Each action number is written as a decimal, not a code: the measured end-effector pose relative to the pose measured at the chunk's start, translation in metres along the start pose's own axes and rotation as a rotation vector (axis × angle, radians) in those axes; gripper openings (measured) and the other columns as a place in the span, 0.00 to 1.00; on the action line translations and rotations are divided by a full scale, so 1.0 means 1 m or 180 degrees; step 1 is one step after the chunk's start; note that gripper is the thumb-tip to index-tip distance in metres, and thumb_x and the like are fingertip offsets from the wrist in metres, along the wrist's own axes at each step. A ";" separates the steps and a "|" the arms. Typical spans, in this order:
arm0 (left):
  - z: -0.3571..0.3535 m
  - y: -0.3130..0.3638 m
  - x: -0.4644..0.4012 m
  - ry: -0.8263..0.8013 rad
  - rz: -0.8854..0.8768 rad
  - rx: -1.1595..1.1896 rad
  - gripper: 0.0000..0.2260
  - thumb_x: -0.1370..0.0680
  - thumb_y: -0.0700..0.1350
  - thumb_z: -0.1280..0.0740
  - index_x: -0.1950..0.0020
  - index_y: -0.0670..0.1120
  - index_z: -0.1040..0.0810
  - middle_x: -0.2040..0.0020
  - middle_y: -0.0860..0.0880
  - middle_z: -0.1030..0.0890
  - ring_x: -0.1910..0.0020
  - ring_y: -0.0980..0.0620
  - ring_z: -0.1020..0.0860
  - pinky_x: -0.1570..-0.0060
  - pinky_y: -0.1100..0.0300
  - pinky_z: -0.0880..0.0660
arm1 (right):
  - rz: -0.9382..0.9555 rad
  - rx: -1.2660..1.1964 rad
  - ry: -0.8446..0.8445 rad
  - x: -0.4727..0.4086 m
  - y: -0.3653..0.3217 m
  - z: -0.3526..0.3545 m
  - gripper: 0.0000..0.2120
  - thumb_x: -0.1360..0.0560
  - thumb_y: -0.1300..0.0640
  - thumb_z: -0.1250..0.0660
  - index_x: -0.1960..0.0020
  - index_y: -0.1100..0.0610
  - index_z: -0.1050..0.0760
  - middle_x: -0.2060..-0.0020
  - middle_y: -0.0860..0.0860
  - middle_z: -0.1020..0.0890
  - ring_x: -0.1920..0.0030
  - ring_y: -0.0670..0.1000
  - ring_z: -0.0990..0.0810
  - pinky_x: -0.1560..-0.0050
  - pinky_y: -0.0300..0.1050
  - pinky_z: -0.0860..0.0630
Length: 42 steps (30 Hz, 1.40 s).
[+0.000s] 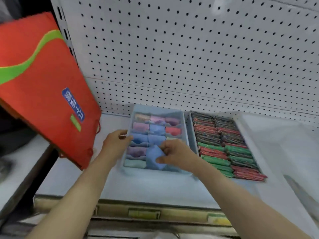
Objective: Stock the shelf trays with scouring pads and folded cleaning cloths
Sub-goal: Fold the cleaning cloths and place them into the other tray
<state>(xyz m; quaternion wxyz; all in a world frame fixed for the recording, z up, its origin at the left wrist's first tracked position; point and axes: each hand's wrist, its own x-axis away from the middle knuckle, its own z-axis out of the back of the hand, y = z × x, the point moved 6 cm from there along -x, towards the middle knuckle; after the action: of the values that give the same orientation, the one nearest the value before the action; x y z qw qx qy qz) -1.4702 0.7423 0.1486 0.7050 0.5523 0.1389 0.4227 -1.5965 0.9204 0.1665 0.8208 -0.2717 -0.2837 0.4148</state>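
Pale blue plastic divided tray (185,125): showing folded cloths in pink, purple, blue, red and mint.
Blue folded cleaning cloth (154,156): showing plain mid-blue.
Flat packed scouring pads (222,145): showing rows of red, green and dark packets.
White metal pegboard back panel (189,54): carrying a regular grid of small dark holes.
Orange fabric bag (39,94): carrying a curved lime-green band and a blue label with white characters.
Shelf-edge price tags (144,214): showing yellow-green.
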 end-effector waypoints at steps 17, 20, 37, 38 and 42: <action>-0.003 -0.009 -0.002 -0.0157 0.0488 0.1080 0.12 0.23 0.37 0.30 0.40 0.44 0.20 0.58 0.45 0.19 0.68 0.51 0.23 0.70 0.63 0.26 | 0.0621 0.3197 -0.0742 -0.007 -0.042 -0.037 0.08 0.23 0.62 0.37 0.48 0.53 0.22 0.61 0.50 0.25 0.55 0.57 0.22 0.71 0.41 0.41; -0.002 -0.009 -0.001 -0.0129 0.0492 0.1119 0.10 0.23 0.37 0.30 0.42 0.45 0.19 0.59 0.45 0.19 0.68 0.50 0.24 0.66 0.60 0.26 | 0.0591 0.2694 -0.0895 -0.010 -0.035 -0.037 0.04 0.24 0.59 0.36 0.58 0.54 0.25 0.65 0.50 0.26 0.58 0.57 0.24 0.66 0.43 0.34; -0.100 0.102 0.043 0.1145 -0.0914 -0.1396 0.20 0.25 0.53 0.31 0.35 0.47 0.24 0.40 0.36 0.22 0.41 0.35 0.24 0.38 0.40 0.28 | 0.0084 -0.0044 0.0560 0.100 0.035 0.184 0.13 0.22 0.50 0.30 0.39 0.51 0.20 0.46 0.47 0.16 0.47 0.45 0.19 0.45 0.40 0.23; -0.136 0.128 0.062 0.0893 -0.1336 -0.1407 0.19 0.24 0.51 0.32 0.36 0.43 0.22 0.42 0.35 0.21 0.41 0.35 0.24 0.38 0.41 0.29 | -0.0024 -0.0069 0.0803 0.115 0.059 0.210 0.12 0.23 0.50 0.30 0.40 0.50 0.19 0.47 0.47 0.16 0.48 0.46 0.19 0.46 0.39 0.23; -0.288 0.189 0.134 -0.0453 -0.2059 -0.1696 0.18 0.19 0.53 0.35 0.33 0.47 0.24 0.31 0.45 0.25 0.27 0.43 0.35 0.27 0.46 0.40 | -0.0831 0.0451 0.1084 0.169 0.182 0.277 0.14 0.24 0.52 0.29 0.40 0.52 0.20 0.47 0.47 0.19 0.45 0.49 0.20 0.57 0.35 0.26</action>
<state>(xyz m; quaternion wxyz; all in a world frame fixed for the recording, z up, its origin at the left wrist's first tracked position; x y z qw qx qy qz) -1.6642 1.0397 0.2534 0.9273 0.3065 0.1419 0.1615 -1.8001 1.2121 0.2745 0.9206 -0.2405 -0.1439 0.2720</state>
